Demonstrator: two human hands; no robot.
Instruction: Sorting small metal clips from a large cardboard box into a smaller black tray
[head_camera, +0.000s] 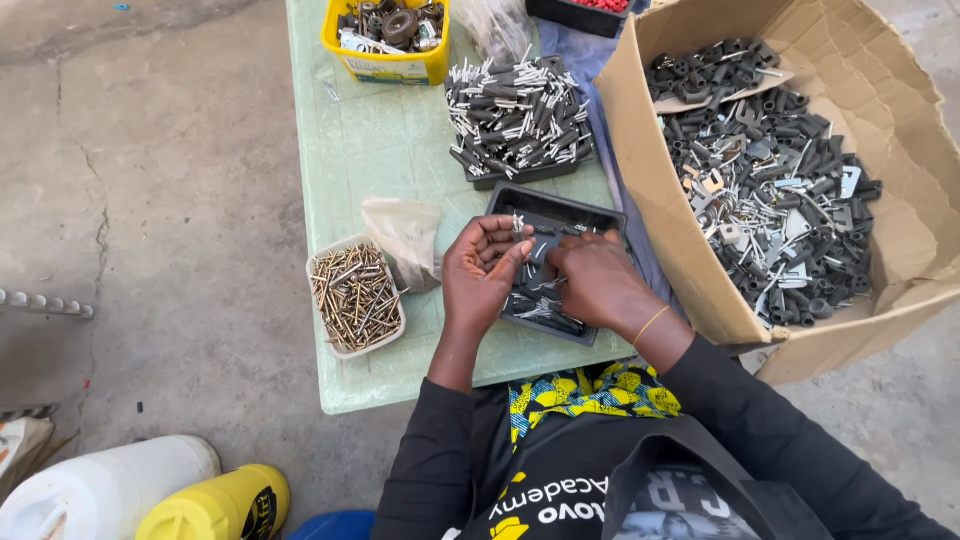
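Small metal-and-black parts (540, 300) lie in the shallow black plastic tray (600, 216) on our pale green desk (380, 150), and both our hands meet above it. Our left hand (482, 272) pinches one small metal pin (518, 224) between its fingertips; our right hand (598, 280) is curled, but we cannot tell what it grips. White tub of brass screws (355, 296) sits just left; cardboard box of parts (770, 170) right

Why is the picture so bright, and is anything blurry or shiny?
In the head view, soft daylight falls evenly, with only faint shadows beside the cardboard box; the metal pieces there and the brass screws in the white tub glint a little; the left hand and right hand over the black tray look sharp; the wide lens bends the green table edges slightly.
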